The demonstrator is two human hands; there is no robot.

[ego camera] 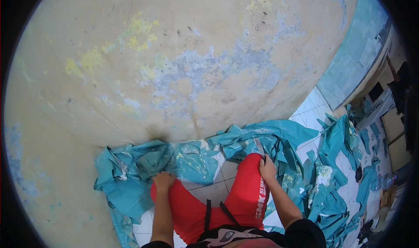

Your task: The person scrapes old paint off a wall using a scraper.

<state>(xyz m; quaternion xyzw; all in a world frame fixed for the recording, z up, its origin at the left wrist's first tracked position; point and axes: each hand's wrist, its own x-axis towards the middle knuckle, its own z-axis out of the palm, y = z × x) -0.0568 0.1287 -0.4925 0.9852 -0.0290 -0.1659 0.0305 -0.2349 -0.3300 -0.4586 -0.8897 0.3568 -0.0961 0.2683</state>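
My left hand (164, 180) rests over my left knee, beside crumpled teal peeled paint sheets (193, 164). Its fingers point away from me, and whether anything is under them cannot be made out. In my right hand (268, 169), at the outer side of my right knee, is a flat metal scraper (259, 146). The blade points up towards the wall and its handle is mostly hidden by the fingers. Before me stands a beige wall (209, 94), bare of the teal coat, with rough patches of yellow and pale blue-grey.
White floor tiles (214, 194) show between my legs. More torn teal sheets (327, 212) lie along the right, some with pale flakes. A teal wall section (355, 51) rises at the upper right. Past it are a white printed sack (376, 110) and clear plastic bottles (386, 181).
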